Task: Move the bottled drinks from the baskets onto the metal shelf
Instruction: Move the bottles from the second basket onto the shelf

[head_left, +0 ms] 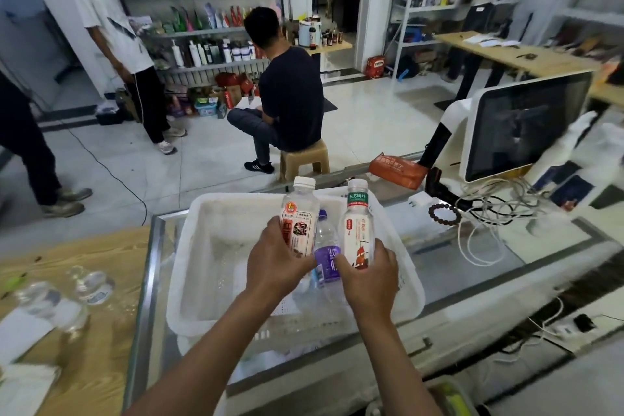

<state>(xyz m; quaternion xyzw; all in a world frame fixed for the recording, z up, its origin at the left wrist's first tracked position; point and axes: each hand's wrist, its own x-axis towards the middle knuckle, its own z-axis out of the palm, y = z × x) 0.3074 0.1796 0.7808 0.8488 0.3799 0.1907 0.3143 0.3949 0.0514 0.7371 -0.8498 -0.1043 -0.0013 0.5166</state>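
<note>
A white plastic basket (202, 246) sits on a glass counter in front of me. My left hand (275, 262) grips an upright bottle with a red-and-white label and white cap (299, 209) above the basket. My right hand (369, 275) grips an upright bottle with a green-topped white label (358, 223). Between them a clear bottle with a purple label and purple cap (327, 253) stands in the basket, partly hidden by my fingers. More clear bottles lie low in the basket under my wrists, blurred.
Two clear bottles (64, 297) lie on the wooden table at left. A checkout screen (526, 125), cables and a bead bracelet (444, 213) fill the counter at right. A person sits on a stool (304, 159) ahead; others stand at left. Metal shelves (202, 30) line the far wall.
</note>
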